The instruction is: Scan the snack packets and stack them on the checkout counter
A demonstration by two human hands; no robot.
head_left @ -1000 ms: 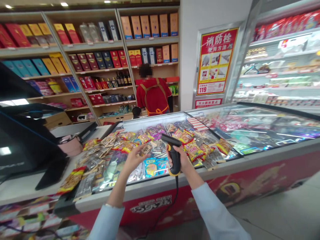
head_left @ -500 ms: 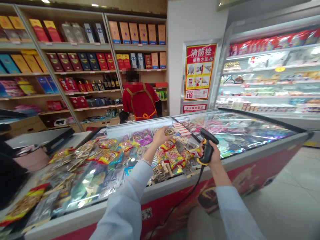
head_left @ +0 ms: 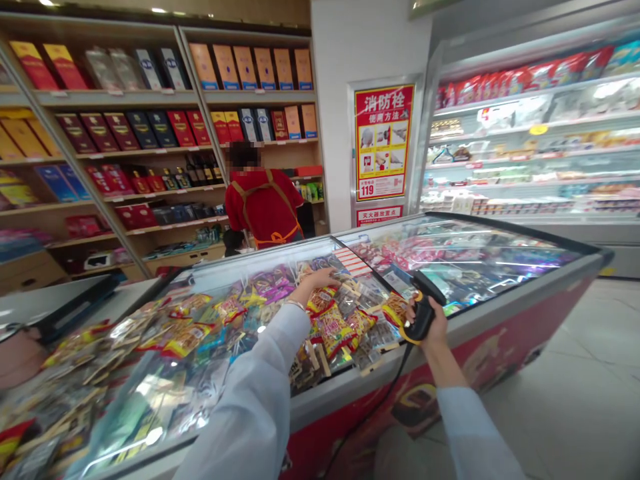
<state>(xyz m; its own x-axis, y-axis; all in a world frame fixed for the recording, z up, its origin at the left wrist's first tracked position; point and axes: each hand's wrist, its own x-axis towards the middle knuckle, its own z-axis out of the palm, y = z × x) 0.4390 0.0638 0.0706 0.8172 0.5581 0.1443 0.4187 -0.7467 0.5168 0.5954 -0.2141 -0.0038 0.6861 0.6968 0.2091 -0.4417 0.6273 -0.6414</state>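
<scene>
On top of the freezer (head_left: pixel 525 297), packets (head_left: pixel 333 330) lie in loose, overlapping heaps, and we see the left hand (head_left: pixel 320 279) stretched over those near the middle. Its fingertips dip among the wrappers; we cannot tell whether they pinch anything. The right hand (head_left: pixel 434 325) is wrapped around the handle of the scanner (head_left: pixel 425 303), fingers curled closed, holding it above the front edge, just beside another yellow-and-red packet (head_left: pixel 395 308).

We judge the packets light and soft, with slick, crinkly film that may slide over its neighbours. The puffier red-and-yellow ones probably give under pressure, and their contents could crush, so we would pinch a sealed end or corner rather than squeeze the belly. The flatter clear packets (head_left: pixel 370 350) look thinner, best lifted by an edge.

The scanner seems stiff and a little top-heavy; its narrow handle, below the head, is the sound place to hold. Its cable (head_left: pixel 407 360) hangs down the freezer's front and may tug lightly.
</scene>
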